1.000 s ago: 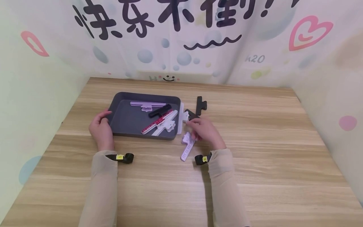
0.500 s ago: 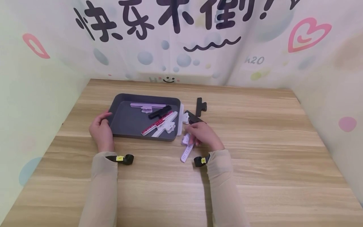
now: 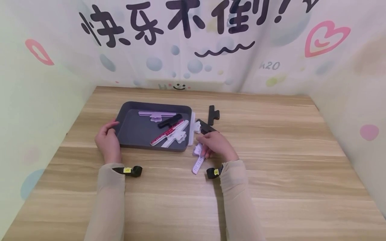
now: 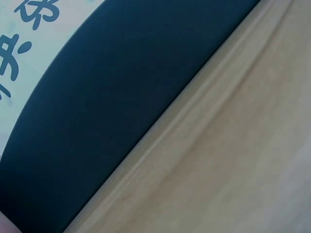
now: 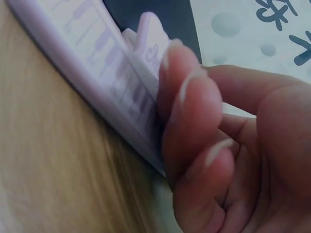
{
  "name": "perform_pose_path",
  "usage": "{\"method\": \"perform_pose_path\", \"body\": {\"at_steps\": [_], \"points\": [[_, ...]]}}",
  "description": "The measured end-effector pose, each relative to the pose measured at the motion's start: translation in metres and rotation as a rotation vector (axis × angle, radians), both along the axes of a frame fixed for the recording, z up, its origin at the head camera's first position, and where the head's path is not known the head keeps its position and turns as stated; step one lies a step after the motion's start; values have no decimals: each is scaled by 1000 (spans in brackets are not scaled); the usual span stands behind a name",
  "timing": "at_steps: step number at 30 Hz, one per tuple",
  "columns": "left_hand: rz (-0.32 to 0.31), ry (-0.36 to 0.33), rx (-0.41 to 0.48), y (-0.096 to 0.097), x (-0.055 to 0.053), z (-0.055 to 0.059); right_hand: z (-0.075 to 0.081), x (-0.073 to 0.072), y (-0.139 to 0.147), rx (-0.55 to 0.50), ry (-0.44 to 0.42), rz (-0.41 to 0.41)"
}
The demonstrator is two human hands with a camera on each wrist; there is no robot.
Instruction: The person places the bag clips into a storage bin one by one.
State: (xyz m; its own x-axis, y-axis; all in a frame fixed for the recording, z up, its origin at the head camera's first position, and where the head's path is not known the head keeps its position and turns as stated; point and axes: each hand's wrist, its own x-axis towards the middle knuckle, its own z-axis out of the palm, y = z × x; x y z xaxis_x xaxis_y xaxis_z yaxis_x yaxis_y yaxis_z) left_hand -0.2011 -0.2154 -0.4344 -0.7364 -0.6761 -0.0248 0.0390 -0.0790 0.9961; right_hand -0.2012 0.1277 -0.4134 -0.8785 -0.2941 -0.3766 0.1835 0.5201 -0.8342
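Note:
My left hand (image 3: 109, 143) grips the left end of a dark grey tray (image 3: 129, 125), with fingertips at its rim. The tray's wall (image 4: 121, 87) fills much of the left wrist view. Just right of the tray's front corner, my right hand (image 3: 218, 144) holds a light purple clip (image 3: 197, 165) by its upper end. In the right wrist view, curled fingers (image 5: 197, 104) lie against the striped bar of this purple clip (image 5: 97, 53) and hide its far end. Inside the tray lie a purple clip (image 3: 156, 114), a black clip (image 3: 170, 121), a red-and-white clip (image 3: 161, 135) and a white clip (image 3: 178, 135).
A white clip (image 3: 197, 127) lies along the tray's outer right side. One black clip (image 3: 205, 126) is partly covered by my right hand; another black clip (image 3: 212, 115) lies farther back. The wooden table (image 3: 271, 140) meets a printed backdrop (image 3: 193, 40) behind.
My right hand has shifted slightly down from beside the white and black clips onto the purple clip's upper end. My left hand and the tray have stayed in place.

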Motion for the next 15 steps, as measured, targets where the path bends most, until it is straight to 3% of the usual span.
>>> {"method": "perform_pose_path", "body": {"at_steps": [8, 15], "points": [[-7, 6, -25, -2, -6, 3, 5, -5, 1, 16, 35, -15], [4, -40, -81, -2, 4, -1, 6, 4, 1, 2, 5, -39]]}}
